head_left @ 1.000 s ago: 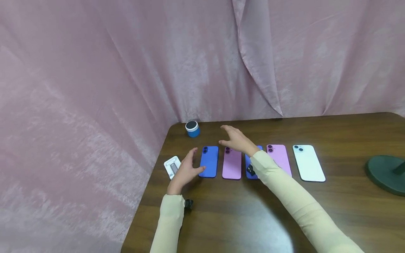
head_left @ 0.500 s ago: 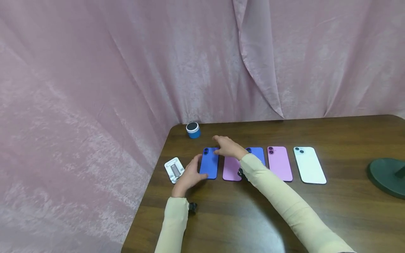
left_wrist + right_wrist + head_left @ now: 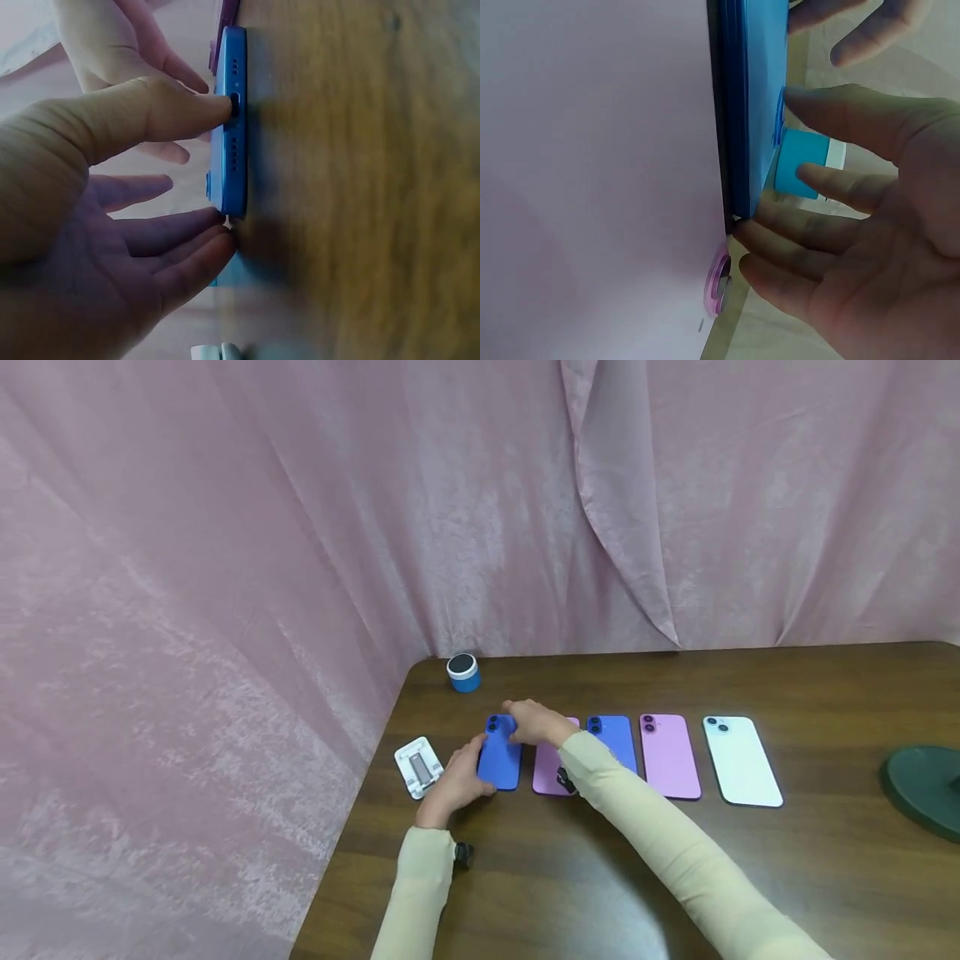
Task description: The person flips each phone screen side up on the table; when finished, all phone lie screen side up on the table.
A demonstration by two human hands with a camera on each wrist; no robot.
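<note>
1. Left hand: fingers are standing apart, thumb touching the bottom edge of the blue phone.
2. This blue phone: is lying camera-side up on the wooden table, between both hands.
3. Right hand: fingers are standing apart about its top end.
4. Blue jar: is standing farther back.

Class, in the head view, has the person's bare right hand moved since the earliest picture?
Yes: against the dark-topped blue-and-white cylinder, the bare right hand has shifted left and lower in the picture.
</note>
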